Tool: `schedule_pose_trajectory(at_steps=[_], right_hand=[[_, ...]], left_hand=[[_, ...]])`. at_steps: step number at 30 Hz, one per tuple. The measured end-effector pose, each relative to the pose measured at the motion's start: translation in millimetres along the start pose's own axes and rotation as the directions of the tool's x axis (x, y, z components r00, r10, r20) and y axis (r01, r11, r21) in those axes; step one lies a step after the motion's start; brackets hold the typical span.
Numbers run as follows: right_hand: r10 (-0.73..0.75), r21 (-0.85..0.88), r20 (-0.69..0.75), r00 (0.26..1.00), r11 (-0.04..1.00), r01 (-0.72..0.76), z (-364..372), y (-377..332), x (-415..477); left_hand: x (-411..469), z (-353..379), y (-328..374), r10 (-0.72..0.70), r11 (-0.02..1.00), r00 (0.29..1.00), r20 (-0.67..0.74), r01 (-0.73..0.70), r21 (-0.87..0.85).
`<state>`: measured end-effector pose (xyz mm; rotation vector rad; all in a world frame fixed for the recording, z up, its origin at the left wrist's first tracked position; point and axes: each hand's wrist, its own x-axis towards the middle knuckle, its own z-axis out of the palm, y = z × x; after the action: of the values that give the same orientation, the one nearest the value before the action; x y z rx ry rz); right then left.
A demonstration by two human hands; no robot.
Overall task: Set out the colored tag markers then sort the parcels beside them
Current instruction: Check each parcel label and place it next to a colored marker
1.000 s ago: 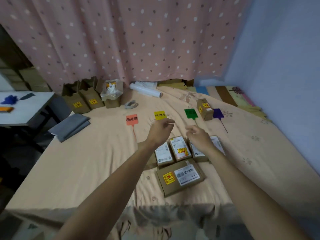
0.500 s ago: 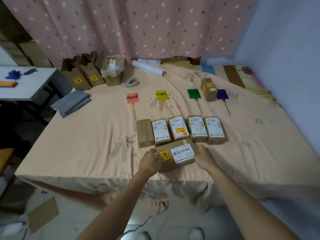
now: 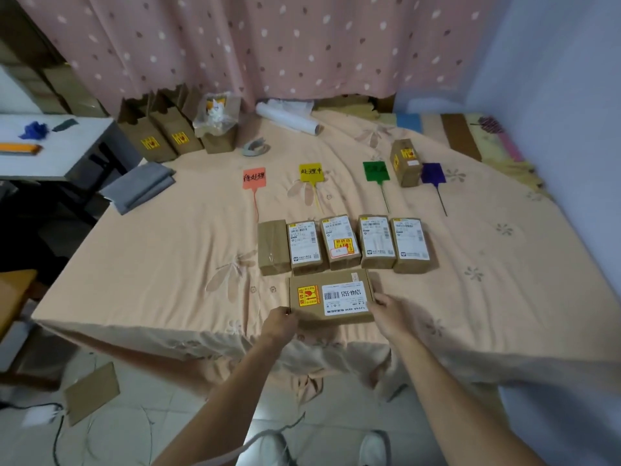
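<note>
Four tag markers lie in a row on the peach bedsheet: orange tag (image 3: 254,178), yellow tag (image 3: 311,172), green tag (image 3: 375,171) and purple tag (image 3: 433,173). A small parcel (image 3: 406,162) stands between the green and purple tags. Below the tags, several small parcels (image 3: 341,243) lie side by side. Nearest me is a large flat parcel (image 3: 331,296) with a white label and an orange sticker. My left hand (image 3: 279,323) grips its left near corner and my right hand (image 3: 391,313) grips its right edge.
Open brown boxes (image 3: 161,136) and a bagged box (image 3: 218,129) stand at the bed's back left, with a tape roll (image 3: 256,148), a white roll (image 3: 289,119) and folded grey cloth (image 3: 139,186). A white table (image 3: 50,153) stands left. Cardboard (image 3: 90,393) lies on the floor.
Both hands came back from near the tags to the large flat parcel at the bed's near edge and took hold of it; the parcel has turned square to the edge.
</note>
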<state>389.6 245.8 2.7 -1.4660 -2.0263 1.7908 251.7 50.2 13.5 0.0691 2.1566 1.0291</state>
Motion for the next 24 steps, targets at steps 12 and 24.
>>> schedule_pose_trajectory(at_steps=[12, 24], right_hand=[[-0.2, 0.334, -0.096, 0.975, 0.916, 0.221, -45.4, -132.8, -26.8], [-0.051, 0.459, 0.32, 0.946, 0.882, -0.108, -63.3, -191.7, -63.0]], left_hand=[[-38.6, -74.1, 133.1, 0.324, 0.821, 0.878, -0.353, -0.446, -0.357], [-46.4, -115.3, 209.8, 0.339, 0.798, 0.837, -0.43, -0.498, -0.341]])
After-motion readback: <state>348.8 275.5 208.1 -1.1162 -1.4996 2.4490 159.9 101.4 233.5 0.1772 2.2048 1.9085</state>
